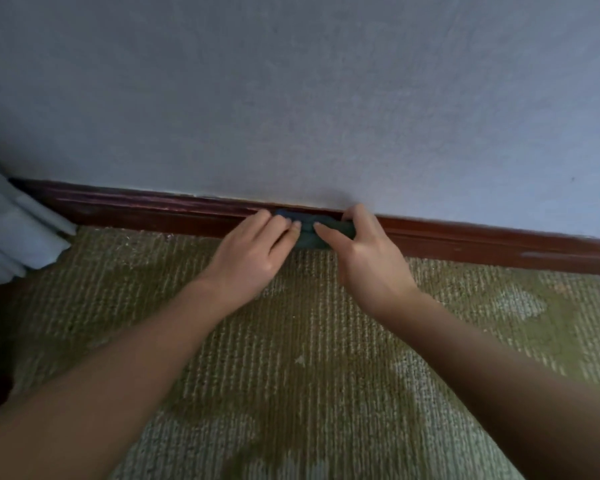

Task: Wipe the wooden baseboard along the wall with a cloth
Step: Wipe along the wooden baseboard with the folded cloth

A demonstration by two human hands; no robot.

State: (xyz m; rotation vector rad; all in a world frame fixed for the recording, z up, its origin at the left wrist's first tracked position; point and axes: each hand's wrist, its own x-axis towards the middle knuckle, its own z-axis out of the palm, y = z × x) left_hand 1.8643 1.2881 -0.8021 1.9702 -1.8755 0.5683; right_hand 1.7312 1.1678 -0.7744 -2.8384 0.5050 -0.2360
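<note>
Our left hand presses the cloth against the baseboard midway along the wall, our right hand pinches its end (thumb in front); we should slide with even pressure.

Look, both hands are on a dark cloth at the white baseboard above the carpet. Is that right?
Almost. The head view shows the baseboard is dark reddish-brown, not white. The left hand and right hand are both on the dark cloth at it, above the carpet.
</note>
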